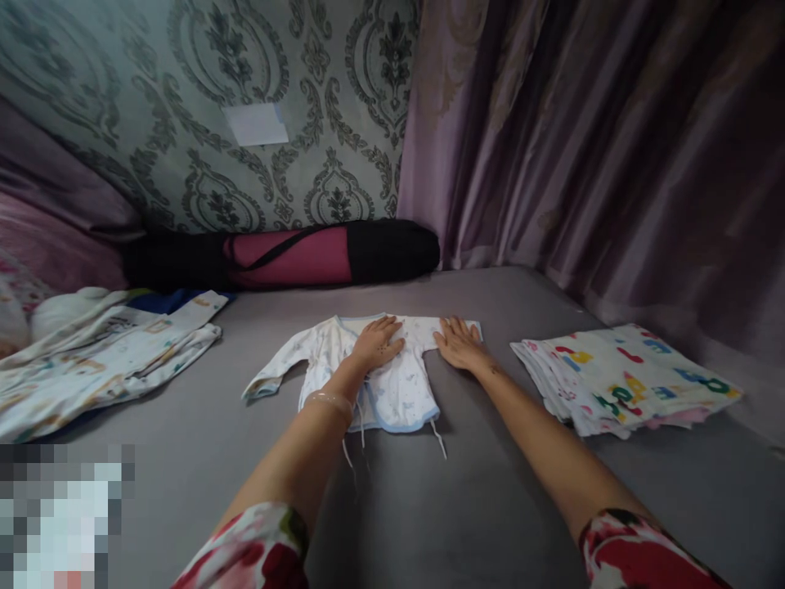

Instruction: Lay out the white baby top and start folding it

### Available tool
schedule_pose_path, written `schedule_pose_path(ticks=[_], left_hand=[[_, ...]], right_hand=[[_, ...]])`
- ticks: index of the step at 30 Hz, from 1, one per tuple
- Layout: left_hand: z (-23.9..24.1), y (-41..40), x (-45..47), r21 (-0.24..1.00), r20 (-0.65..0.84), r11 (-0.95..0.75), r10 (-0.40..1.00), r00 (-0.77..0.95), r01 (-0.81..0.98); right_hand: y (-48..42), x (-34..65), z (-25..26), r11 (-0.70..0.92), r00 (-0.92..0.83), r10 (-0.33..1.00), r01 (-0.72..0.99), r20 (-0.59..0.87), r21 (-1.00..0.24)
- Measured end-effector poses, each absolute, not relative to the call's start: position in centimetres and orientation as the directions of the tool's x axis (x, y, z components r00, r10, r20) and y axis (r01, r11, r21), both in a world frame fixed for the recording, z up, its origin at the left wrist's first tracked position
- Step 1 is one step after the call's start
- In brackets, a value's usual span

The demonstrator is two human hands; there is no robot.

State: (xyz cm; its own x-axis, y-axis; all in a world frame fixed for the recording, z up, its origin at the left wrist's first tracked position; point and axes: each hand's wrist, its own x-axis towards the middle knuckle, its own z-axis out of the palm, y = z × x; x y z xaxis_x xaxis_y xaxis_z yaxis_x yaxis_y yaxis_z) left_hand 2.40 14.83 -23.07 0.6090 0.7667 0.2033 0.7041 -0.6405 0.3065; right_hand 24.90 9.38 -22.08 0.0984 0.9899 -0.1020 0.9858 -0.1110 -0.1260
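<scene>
I'm pressing my left hand (377, 343) and right hand (457, 342) flat, fingers spread, gripping nothing, on a white baby shirt (392, 393). It's lying on the grey bed (491, 507), near folded cloths (625, 380).

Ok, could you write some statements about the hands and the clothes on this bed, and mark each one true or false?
1. Both hands lie flat on the white baby shirt. True: left hand, right hand.
2. The shirt hangs on the curtain. False: it lies spread on the grey bed.
3. A stack of folded cloths with coloured letters lies to the right. True.
4. The left wrist is bare. False: it wears a clear bracelet.
5. The rolled mat lies by the wall. True.
</scene>
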Motion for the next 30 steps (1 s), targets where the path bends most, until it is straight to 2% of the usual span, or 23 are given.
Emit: schedule_pose_path(ticks=[3,7,11,14,16,18,20,22,26,28,30], left_hand=[[-23.0,15.0,2.8,0.307,0.164,-0.634,0.769,0.617,0.709],[-21.7,14.9,2.8,0.315,0.099,-0.613,0.780,0.618,0.724],[-19.6,13.8,-1.0,0.417,0.281,-0.545,0.838,0.467,0.728],[-18.9,12.4,-7.1,0.484,0.316,-0.313,0.933,0.170,0.817],[-18.9,11.5,-11.7,0.485,0.226,-0.041,0.971,-0.080,0.873],[-19.4,10.9,-15.5,0.453,0.123,0.205,0.950,-0.288,0.868],[-20.0,10.5,-18.1,0.420,-0.002,0.360,0.918,-0.396,0.833],[-20.4,10.4,-19.2,0.408,-0.089,0.409,0.907,-0.411,0.816],[-20.4,10.3,-18.7,0.449,-0.134,0.366,0.929,-0.344,0.815],[-20.0,10.1,-18.1,0.458,-0.142,0.356,0.934,-0.328,0.815],[-19.6,9.9,-17.7,0.453,-0.153,0.355,0.935,-0.321,0.817]], right_hand=[[8.6,26.5,-22.6,-0.176,0.176,0.984,0.981,-0.008,-0.080],[8.2,27.0,-23.2,-0.169,0.172,0.981,0.985,0.087,-0.038],[8.7,26.9,-23.3,-0.164,0.165,0.984,0.986,0.069,-0.028],[9.4,27.0,-22.9,-0.190,0.191,0.981,0.981,0.017,-0.043],[9.9,26.7,-22.2,-0.231,0.230,0.973,0.972,-0.013,-0.049],[10.3,25.7,-21.0,-0.247,0.248,0.969,0.968,-0.003,-0.034],[10.8,23.4,-19.6,-0.181,0.183,0.981,0.983,0.065,-0.024],[11.4,19.8,-18.2,-0.030,0.039,0.991,0.997,0.127,-0.067],[13.3,10.8,-17.1,0.233,-0.240,0.971,0.916,0.021,-0.327],[14.2,7.0,-17.4,0.279,-0.287,0.957,0.890,0.033,-0.361],[15.0,4.3,-18.0,0.233,-0.229,0.972,0.903,0.053,-0.362]])
